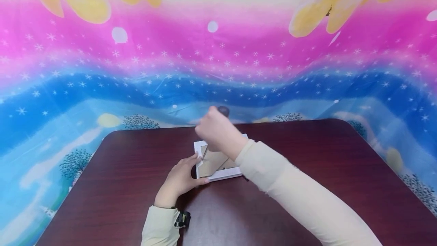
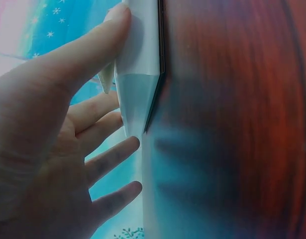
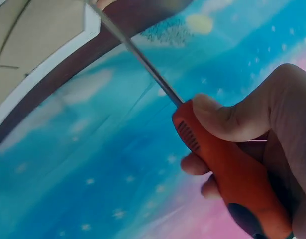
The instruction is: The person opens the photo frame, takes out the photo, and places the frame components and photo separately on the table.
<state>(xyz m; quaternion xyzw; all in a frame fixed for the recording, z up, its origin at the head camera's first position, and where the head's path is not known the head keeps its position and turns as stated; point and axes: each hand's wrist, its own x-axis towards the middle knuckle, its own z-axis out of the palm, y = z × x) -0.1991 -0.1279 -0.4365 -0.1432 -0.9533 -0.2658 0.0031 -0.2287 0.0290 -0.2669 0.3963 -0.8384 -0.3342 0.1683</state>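
Observation:
A white picture frame (image 1: 225,174) with a brown board back (image 1: 211,165) lies face down on the table. My left hand (image 1: 181,175) steadies its left end, the thumb on the near side and the index finger at the left rim. In the left wrist view the other fingers spread out beside the frame. My right hand (image 1: 218,128) is raised over the frame and grips an orange-and-black screwdriver (image 3: 227,169) by its handle. The metal shaft points down toward the frame. Its tip is out of sight in the right wrist view and hidden by the hand in the head view.
The dark red-brown wooden table (image 1: 112,185) has rounded far corners. Behind it hangs a colourful printed cloth (image 1: 211,56). A black strap device (image 1: 182,219) sits on the left wrist. My right forearm crosses over the table's right half.

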